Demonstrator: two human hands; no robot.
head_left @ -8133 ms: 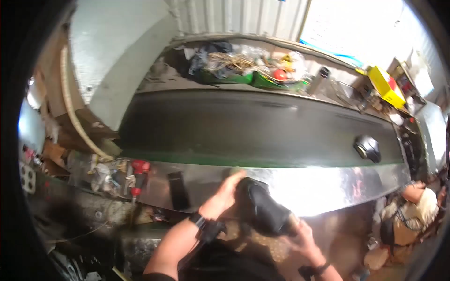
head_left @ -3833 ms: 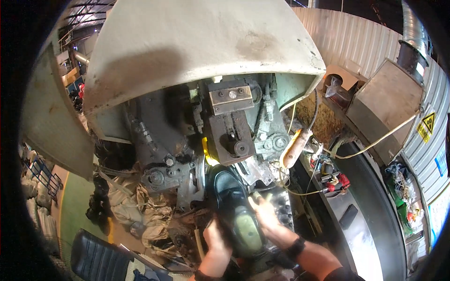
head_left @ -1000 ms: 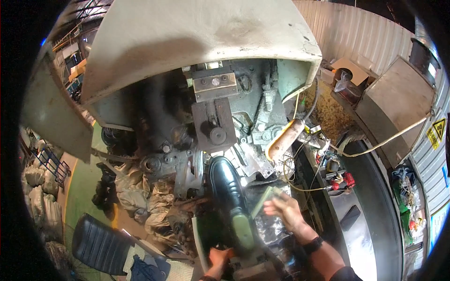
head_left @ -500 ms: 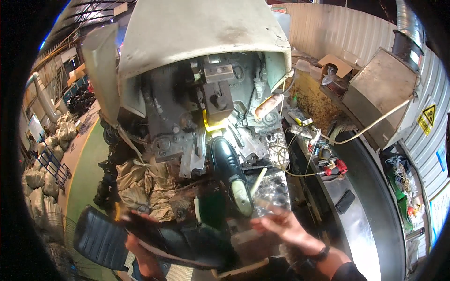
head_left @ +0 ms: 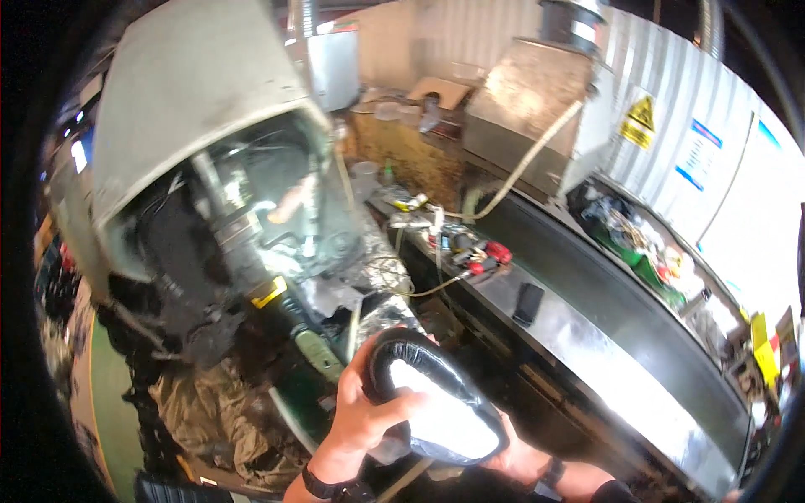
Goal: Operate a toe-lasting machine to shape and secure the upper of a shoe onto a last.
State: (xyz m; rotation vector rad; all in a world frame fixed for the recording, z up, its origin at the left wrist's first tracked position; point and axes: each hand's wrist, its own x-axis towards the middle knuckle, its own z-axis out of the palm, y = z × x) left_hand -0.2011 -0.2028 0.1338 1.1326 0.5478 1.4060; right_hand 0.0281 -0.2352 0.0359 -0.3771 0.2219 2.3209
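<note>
Both hands hold a black shoe upper (head_left: 444, 362), low in the middle of the view. Its pale flat underside faces up, ringed by glossy black leather. My left hand (head_left: 362, 411) grips its left side, thumb lying across the pale underside. At the lower right end, my right hand (head_left: 513, 457) is wrapped round it, fingers mostly hidden beneath. Further left, a second dark shoe on a pale green last (head_left: 319, 352) sits in the machine (head_left: 243, 226), under a bright light beside a yellow part (head_left: 269, 292).
Right of the machine runs a metal ledge (head_left: 587, 360) bearing a black phone (head_left: 528, 303) and red-handled tools (head_left: 490, 256). Beyond it lies a dark conveyor belt (head_left: 620, 310). A beige cloth heap (head_left: 218, 419) lies lower left. A bin of scraps (head_left: 637, 243) stands far right.
The view has swung right, so the machine sits further left. My left hand has come over from the lower left, and both hands now hold the black shoe upper together.
</note>
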